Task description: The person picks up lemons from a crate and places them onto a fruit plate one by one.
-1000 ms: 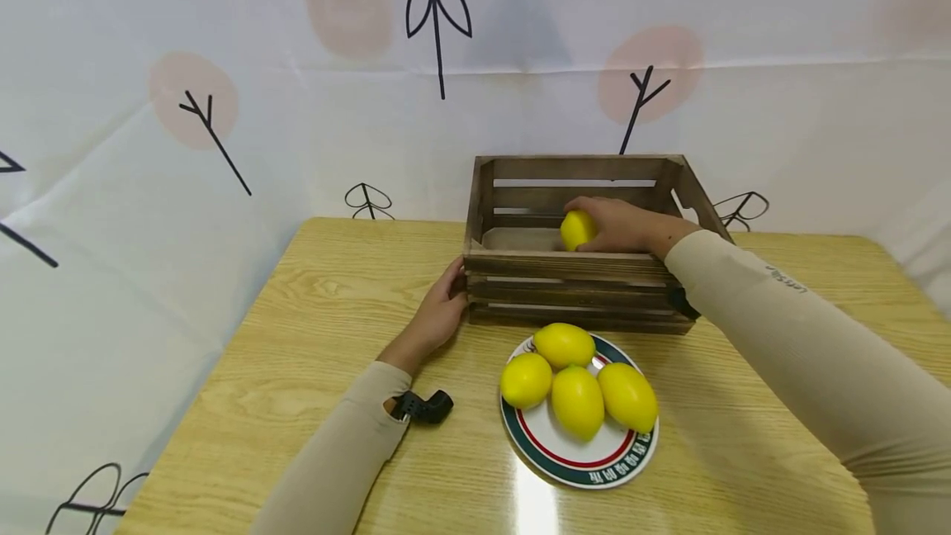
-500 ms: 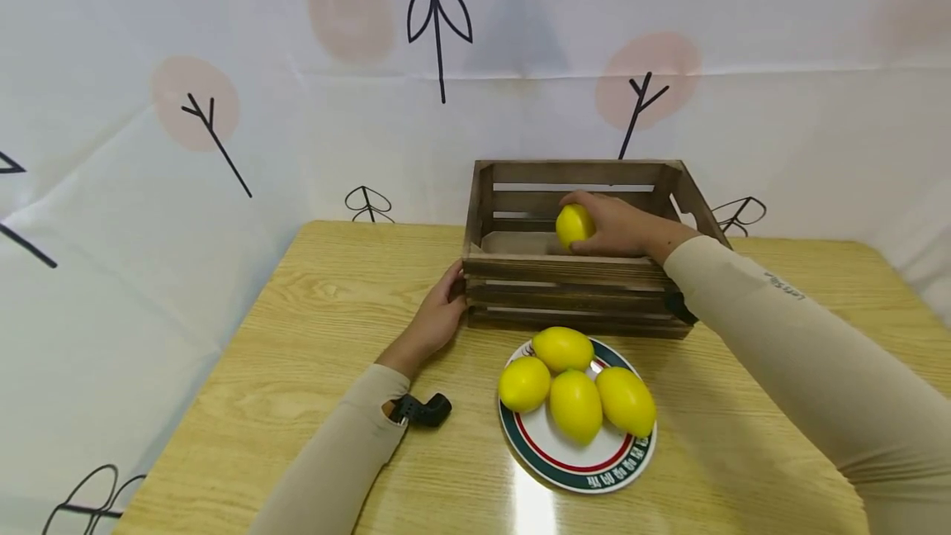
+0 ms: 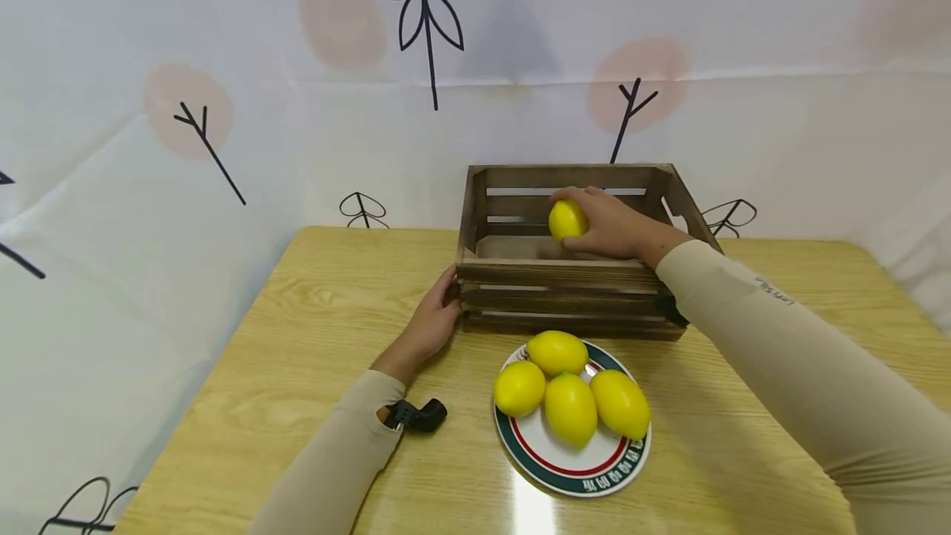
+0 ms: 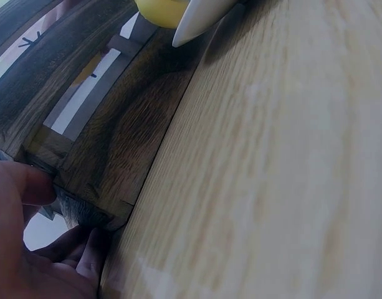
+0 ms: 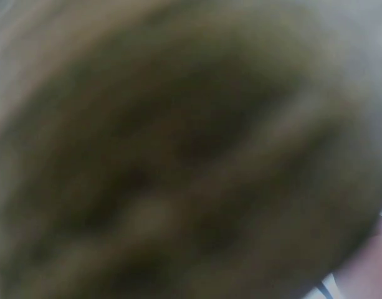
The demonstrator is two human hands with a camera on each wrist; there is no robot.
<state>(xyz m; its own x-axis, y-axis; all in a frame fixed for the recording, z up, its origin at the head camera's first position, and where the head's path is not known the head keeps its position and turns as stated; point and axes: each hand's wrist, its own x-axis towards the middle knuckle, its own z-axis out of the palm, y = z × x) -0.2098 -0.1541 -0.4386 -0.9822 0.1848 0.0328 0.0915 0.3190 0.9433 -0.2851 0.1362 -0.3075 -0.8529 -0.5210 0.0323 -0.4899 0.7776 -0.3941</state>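
My right hand (image 3: 612, 223) holds a yellow lemon (image 3: 568, 220) within the wooden slatted crate (image 3: 557, 273), thumb and fingers curled round the fruit. At the crate's front left corner is my left hand (image 3: 432, 322). The left wrist view shows that hand's thumb (image 4: 38, 187) against the front slats and its fingers (image 4: 91, 255) round the lower corner. Several more lemons (image 3: 570, 411) lie on a white plate (image 3: 550, 477) with a green and red rim, just in front of the crate. Blurred dark wood fills most of the right wrist view, hiding the lemon there.
Crate and plate stand on a light wood table (image 3: 327, 304). A patterned cloth (image 3: 223, 23) hangs behind and to the left, close to the crate's back. A black wrist camera (image 3: 419, 416) sticks out from the left sleeve.
The right hand has raised the lemon slightly and moved it a little left inside the crate. The left hand stays at the corner. The head view has shifted slightly.
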